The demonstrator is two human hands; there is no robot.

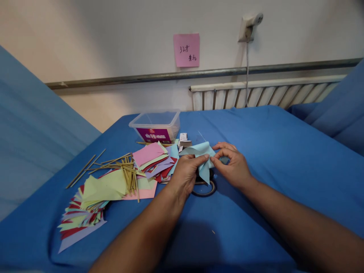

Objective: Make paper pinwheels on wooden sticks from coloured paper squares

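Observation:
A piece of light blue paper [204,168], bent and partly folded, is held up between both hands over the middle of the table. My left hand [186,170] grips it from the left, thumb on top. With thumb and fingertips pinched, my right hand [231,163] holds its right edge. Beneath the paper lie scissors [204,191] with dark handles; their blades are hidden. Left of my left hand sits a stack of coloured paper pieces [150,155], pink on top.
Thin brown sticks [129,172] lie across more fanned paper sheets [105,189] at the left. A clear plastic box [155,119] and a small white carton [184,140] stand behind. Blue cloth [270,151] covers the table; a radiator [267,93] is beyond it.

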